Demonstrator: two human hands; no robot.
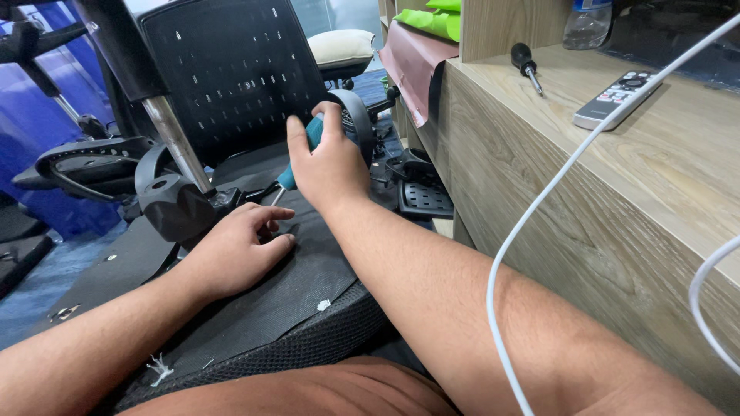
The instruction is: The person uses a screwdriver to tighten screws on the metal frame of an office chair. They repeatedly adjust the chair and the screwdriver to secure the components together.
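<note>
On my lap, an upturned office chair seat [254,308] lies underside up, bulky and probably heavy, its mesh edge soft but the base stiff. My left hand [235,250] rests open, fingertips pressed beside the black mechanism [181,204]. My right hand [331,158] is clenched round a teal screwdriver [297,158], tip angled down at the bracket; I judge its handle grippy, best held full-fisted. Beyond, a second screwdriver [526,65] and a remote [617,98] lie on the wooden desk [601,200].

A clear plastic bottle [587,23] with a blue label stands at the counter's [678,154] far edge.
</note>
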